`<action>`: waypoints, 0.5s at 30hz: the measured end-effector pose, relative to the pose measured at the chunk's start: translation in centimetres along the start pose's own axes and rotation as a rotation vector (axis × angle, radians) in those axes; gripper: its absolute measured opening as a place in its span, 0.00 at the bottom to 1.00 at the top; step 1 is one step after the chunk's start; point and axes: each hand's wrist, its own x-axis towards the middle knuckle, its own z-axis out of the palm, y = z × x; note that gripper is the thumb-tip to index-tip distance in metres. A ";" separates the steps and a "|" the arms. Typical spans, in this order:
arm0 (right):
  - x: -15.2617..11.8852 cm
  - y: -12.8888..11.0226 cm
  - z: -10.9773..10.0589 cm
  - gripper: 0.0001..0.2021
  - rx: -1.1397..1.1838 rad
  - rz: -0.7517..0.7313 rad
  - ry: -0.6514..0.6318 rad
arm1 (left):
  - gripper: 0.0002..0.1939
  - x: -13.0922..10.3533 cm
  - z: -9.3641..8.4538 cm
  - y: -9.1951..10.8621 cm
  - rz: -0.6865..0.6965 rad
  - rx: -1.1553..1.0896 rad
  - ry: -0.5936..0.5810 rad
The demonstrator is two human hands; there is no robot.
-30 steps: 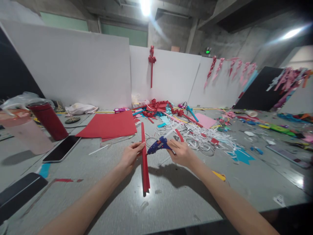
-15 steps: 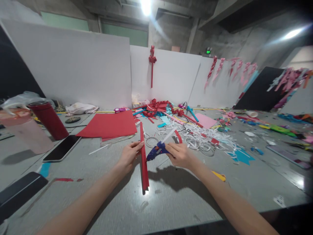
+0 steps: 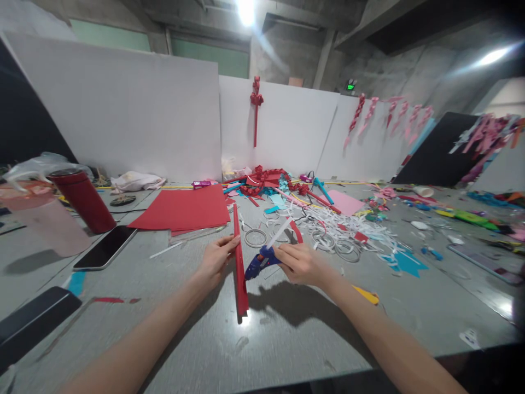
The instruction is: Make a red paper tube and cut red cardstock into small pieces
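The left hand [image 3: 215,261] is pinching the red strip [image 3: 240,279] between thumb and fingers partway along, and the strip is running lengthwise, away from the person, above or on the table [image 3: 197,339]; whether its near end is touching the surface, I cannot tell. The right hand [image 3: 301,264] is gripping the glue gun [image 3: 259,262], whose nozzle is pointing down at the strip's right edge, nearer the person than the left fingers. A white glue stick [image 3: 281,232] is poking out of its back. The step in hand, I judge, is gluing along that edge, though no bead of glue is showing clearly. Carrying on along it would be calling for a steady strip, a nozzle following the edge closely and fingertips staying clear of the hot end. Beyond the hands, wire rings [image 3: 255,238] and white scraps [image 3: 348,219] are lying loose, with a yellow tool [image 3: 366,295] resting near the right forearm. To the left, red sheets [image 3: 184,208] are lying stacked, and a phone [image 3: 105,249] is resting near a red flask [image 3: 84,202]. Farther off, a red ornament [image 3: 256,100] is hanging on the white panels [image 3: 287,126].
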 end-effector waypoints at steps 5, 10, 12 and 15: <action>0.1 -0.1 -0.1 0.18 0.023 -0.026 -0.044 | 0.13 0.2 -0.2 -0.1 0.010 0.015 0.015; 0.1 -0.2 -0.2 0.16 0.042 -0.055 -0.072 | 0.14 0.3 -0.3 -0.1 0.014 0.019 0.016; 0.0 -0.2 -0.1 0.17 0.050 -0.060 -0.092 | 0.15 0.2 -0.4 -0.1 0.012 0.019 0.017; -0.1 -0.3 0.0 0.17 0.056 -0.075 -0.108 | 0.15 0.3 -0.4 -0.1 0.014 0.025 0.026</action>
